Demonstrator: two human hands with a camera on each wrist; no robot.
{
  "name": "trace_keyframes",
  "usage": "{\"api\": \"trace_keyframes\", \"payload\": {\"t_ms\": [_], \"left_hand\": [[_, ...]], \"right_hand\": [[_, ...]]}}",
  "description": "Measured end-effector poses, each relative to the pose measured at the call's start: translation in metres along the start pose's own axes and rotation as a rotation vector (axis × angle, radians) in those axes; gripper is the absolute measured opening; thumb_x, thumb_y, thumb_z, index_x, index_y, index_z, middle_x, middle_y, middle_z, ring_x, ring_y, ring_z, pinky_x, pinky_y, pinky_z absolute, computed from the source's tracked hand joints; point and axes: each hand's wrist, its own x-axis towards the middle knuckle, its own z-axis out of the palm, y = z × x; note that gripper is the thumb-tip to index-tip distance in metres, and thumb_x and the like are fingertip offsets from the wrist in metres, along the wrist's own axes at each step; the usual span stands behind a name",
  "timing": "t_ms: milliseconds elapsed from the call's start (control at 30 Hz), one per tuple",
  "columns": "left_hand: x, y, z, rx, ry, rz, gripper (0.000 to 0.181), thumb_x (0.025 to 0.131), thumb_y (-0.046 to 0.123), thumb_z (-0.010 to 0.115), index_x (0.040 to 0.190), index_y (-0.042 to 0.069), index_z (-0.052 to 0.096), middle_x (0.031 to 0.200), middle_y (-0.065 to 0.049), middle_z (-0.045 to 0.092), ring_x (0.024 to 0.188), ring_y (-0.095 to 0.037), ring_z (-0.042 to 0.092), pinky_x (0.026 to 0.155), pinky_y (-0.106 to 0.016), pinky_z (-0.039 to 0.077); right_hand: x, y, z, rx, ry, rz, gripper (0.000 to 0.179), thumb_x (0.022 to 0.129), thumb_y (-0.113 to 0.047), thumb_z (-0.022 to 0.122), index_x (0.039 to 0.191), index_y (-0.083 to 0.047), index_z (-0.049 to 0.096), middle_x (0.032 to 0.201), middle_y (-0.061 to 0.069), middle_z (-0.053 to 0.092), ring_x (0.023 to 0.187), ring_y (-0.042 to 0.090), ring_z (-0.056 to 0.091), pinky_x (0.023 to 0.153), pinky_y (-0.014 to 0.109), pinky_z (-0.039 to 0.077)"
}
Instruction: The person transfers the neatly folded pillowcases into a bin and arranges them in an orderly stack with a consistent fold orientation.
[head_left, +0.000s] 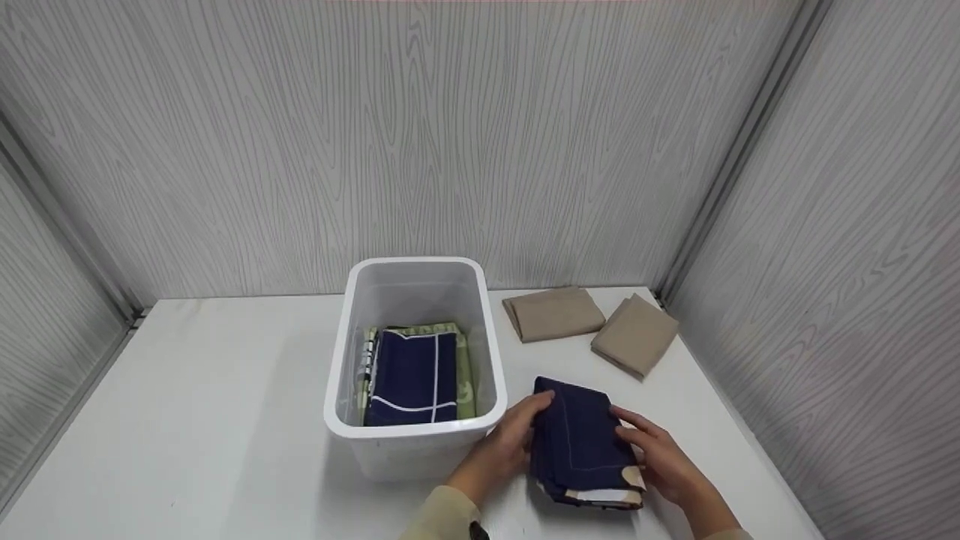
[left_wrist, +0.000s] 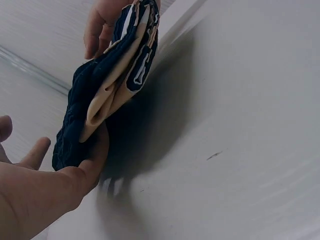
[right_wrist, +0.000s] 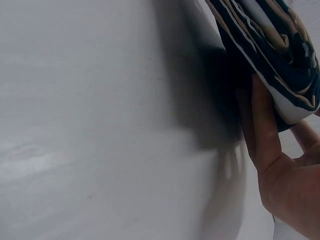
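Between both hands is a thick folded navy cloth (head_left: 583,431) with beige and white patches, right of the bin. My left hand (head_left: 504,444) grips its left side, thumb near the top corner and fingers reaching beneath. On the opposite side, my right hand (head_left: 661,456) holds the right edge. The right wrist view shows fingers (right_wrist: 265,117) under the bundle, and its layered folds face that camera. A dark shadow lies on the table below the cloth in both wrist views.
A white plastic bin (head_left: 339,375) stands left of the hands, holding a folded navy cloth with white lines (head_left: 412,371) over a green patterned one (head_left: 466,375). Two folded beige cloths, one left (head_left: 555,315) and one right (head_left: 636,336), lie near the back wall (head_left: 480,150).
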Motion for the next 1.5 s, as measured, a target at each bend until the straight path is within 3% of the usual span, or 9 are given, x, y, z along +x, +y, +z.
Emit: {"api": "trace_keyframes", "payload": {"t_ms": [200, 433, 700, 1500], "left_hand": [[-0.004, -0.004, 0.001, 0.028, 0.019, 0.03, 0.051, 0.095, 0.034, 0.061, 0.141, 0.012, 0.055, 0.146, -0.016, 0.048, 0.119, -0.031, 0.057, 0.091, -0.046, 0.053], [-0.004, -0.003, 0.006, 0.13, 0.052, 0.073, 0.048, 0.092, 0.026, 0.066, 0.137, 0.011, 0.058, 0.133, -0.014, 0.058, 0.102, -0.026, 0.067, 0.078, -0.043, 0.058], [-0.003, 0.002, 0.01, 0.201, 0.053, 0.141, 0.052, 0.089, 0.009, 0.069, 0.139, 0.01, 0.056, 0.123, -0.017, 0.062, 0.098, -0.028, 0.069, 0.074, -0.046, 0.06], [-0.002, 0.015, 0.011, 0.213, 0.034, 0.227, 0.064, 0.079, -0.01, 0.069, 0.139, 0.007, 0.055, 0.121, -0.021, 0.056, 0.097, -0.029, 0.066, 0.078, -0.045, 0.059]], "right_hand": [[-0.004, 0.003, -0.003, 0.013, 0.009, 0.005, 0.056, 0.1, -0.027, 0.058, 0.151, -0.013, 0.042, 0.155, 0.028, 0.031, 0.112, 0.025, 0.064, 0.091, 0.043, 0.056], [-0.009, -0.001, -0.004, 0.001, 0.019, -0.002, 0.057, 0.098, -0.022, 0.059, 0.151, -0.014, 0.042, 0.154, 0.026, 0.034, 0.114, 0.024, 0.062, 0.091, 0.045, 0.055], [-0.011, -0.01, -0.006, -0.02, 0.018, -0.025, 0.063, 0.097, -0.016, 0.059, 0.155, -0.014, 0.036, 0.153, 0.025, 0.034, 0.113, 0.023, 0.062, 0.09, 0.047, 0.056], [-0.014, -0.033, -0.009, -0.053, -0.002, -0.072, 0.065, 0.096, -0.011, 0.061, 0.155, -0.014, 0.035, 0.155, 0.026, 0.03, 0.114, 0.025, 0.061, 0.089, 0.048, 0.056]]}}
